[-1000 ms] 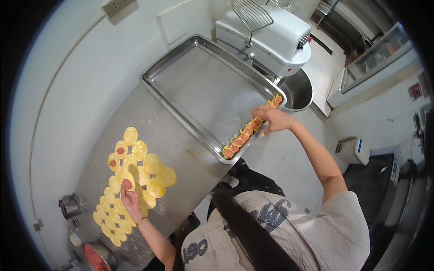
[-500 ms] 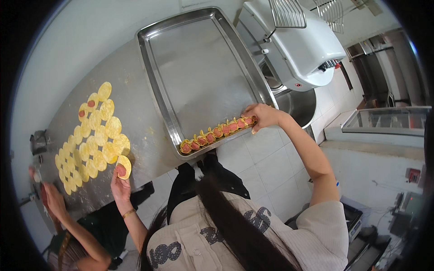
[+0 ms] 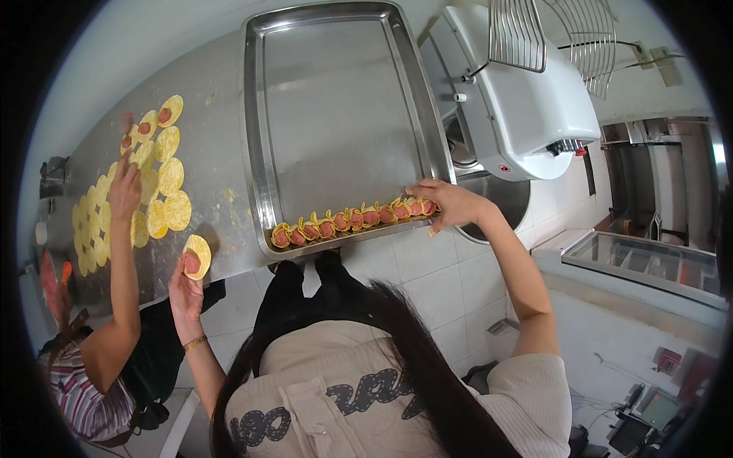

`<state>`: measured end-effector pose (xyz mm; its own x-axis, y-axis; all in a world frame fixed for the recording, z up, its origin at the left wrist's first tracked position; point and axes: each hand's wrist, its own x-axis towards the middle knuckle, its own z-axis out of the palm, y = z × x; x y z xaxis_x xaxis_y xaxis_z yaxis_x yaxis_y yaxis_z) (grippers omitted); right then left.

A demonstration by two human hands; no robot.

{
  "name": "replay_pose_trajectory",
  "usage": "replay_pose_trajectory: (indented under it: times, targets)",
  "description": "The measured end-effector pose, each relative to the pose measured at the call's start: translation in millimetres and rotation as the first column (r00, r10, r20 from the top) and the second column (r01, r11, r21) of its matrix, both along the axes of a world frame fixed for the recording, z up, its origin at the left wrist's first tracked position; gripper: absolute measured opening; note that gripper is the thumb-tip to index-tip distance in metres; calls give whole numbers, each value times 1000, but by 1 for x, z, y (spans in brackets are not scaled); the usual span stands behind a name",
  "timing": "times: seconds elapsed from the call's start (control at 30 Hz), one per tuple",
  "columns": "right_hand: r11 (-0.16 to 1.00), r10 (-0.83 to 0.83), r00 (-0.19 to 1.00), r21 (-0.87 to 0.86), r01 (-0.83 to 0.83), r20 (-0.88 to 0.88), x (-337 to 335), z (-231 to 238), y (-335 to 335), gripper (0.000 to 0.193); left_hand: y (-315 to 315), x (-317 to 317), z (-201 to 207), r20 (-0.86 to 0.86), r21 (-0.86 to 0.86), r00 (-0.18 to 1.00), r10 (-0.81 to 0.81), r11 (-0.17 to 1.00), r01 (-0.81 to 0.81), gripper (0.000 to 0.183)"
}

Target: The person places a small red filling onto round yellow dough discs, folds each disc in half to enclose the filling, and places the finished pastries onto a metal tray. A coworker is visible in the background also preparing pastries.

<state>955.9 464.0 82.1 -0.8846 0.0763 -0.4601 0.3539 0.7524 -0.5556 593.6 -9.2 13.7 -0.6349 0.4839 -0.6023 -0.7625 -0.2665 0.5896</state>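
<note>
My left hand (image 3: 185,294) holds a round yellow dumpling wrapper (image 3: 201,252) with a lump of pink meat filling on it, just off the table's front edge. Along the near side of a large metal tray (image 3: 256,114) stands a row of open-topped dumplings (image 3: 341,221), yellow wrappers around pink filling. My right hand (image 3: 450,204) is at the right end of this row, fingers on the far side and thumb by the near rim, closed around the end dumpling (image 3: 428,207). The palm hides part of that corner.
Overlapping yellow wrappers (image 3: 169,175) lie on the steel table (image 3: 229,153), a few topped with filling. A co-worker's hand (image 3: 124,191) reaches over them from the left. Right of the tray stands a white mixer (image 3: 519,91) with a steel bowl (image 3: 496,198).
The view has shifted, with the tray now more upright. A co-worker's hand has moved up over the wrappers, and another wrapper there now bears filling. My hands keep their holds.
</note>
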Motion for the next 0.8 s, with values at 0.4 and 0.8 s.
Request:
replay_pose_trajectory:
  times: [0.4,0.8]
  targets:
    - [997,8,998,70,-12,57,-4,-2,-10,91,3,-3,-2,19,-27,999,28,999,-27,30]
    - [987,122,992,-101,-123,-23,-53,-16,-53,97,-16,-8,-3,41,-10,998,44,999,-43,28]
